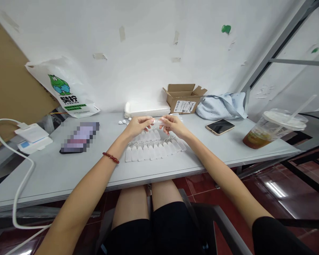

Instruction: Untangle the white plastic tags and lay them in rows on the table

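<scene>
My left hand and my right hand are close together above the table, each with thumb and fingers pinched. A small whitish, partly clear piece spans the gap between them, and both hands grip it. Its exact kind is too small to make out. Just below and in front of the hands lie rows of frosted, translucent plastic tags with thin white cord loops. The back row is partly hidden by my hands. A few small white pieces rest left of my left hand.
A stack of white trays and an open cardboard box stand against the wall. To the right are a blue cloth bag, a phone and a drink cup. A blurred-screen phone, charger and plastic bag are left.
</scene>
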Demonstrator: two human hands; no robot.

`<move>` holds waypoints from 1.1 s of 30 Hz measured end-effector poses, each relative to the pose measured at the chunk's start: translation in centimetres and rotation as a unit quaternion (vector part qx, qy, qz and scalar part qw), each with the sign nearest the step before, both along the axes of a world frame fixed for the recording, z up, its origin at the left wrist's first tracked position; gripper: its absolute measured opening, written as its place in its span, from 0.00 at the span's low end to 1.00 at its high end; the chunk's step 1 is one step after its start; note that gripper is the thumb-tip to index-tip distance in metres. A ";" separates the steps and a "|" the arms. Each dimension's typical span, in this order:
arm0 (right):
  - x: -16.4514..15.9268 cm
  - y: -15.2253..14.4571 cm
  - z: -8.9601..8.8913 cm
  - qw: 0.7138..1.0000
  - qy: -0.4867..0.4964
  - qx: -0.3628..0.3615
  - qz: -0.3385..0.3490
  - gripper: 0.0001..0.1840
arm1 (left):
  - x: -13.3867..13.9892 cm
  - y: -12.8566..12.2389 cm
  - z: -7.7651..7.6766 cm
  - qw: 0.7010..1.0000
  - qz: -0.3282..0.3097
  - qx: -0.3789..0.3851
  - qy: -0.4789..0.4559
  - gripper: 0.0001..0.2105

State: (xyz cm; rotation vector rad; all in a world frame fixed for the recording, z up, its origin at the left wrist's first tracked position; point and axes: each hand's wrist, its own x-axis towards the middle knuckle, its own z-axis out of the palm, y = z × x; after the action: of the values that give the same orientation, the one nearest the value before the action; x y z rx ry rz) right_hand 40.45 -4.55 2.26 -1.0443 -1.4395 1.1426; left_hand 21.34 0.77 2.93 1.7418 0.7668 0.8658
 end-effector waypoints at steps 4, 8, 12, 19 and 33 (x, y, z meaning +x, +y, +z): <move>0.0 -0.1 0.2 1.000 -0.002 0.005 0.007 0.19 | 0.0 0.0 0.0 1.000 0.017 -0.017 0.020 0.21; 0.1 -0.1 -0.1 1.000 -0.014 -0.001 0.002 0.18 | -0.1 0.0 0.0 0.999 -0.002 0.001 0.050 0.19; 0.2 0.0 -0.2 1.000 -0.022 0.006 0.000 0.18 | -0.2 -0.2 0.0 0.999 -0.007 0.015 0.049 0.17; 0.2 0.1 -0.1 1.000 -0.013 0.010 -0.005 0.21 | 0.0 -0.4 0.2 0.999 0.002 0.010 0.034 0.18; 0.1 0.2 -0.6 1.000 -0.013 0.013 -0.007 0.24 | 0.2 -0.9 0.3 0.999 -0.029 0.030 0.034 0.16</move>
State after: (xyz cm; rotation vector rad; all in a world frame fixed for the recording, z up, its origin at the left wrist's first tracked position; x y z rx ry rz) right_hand 40.58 -4.31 1.66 -1.0536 -1.4616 1.1022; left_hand 21.57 -0.17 3.25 1.8458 0.7384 0.8012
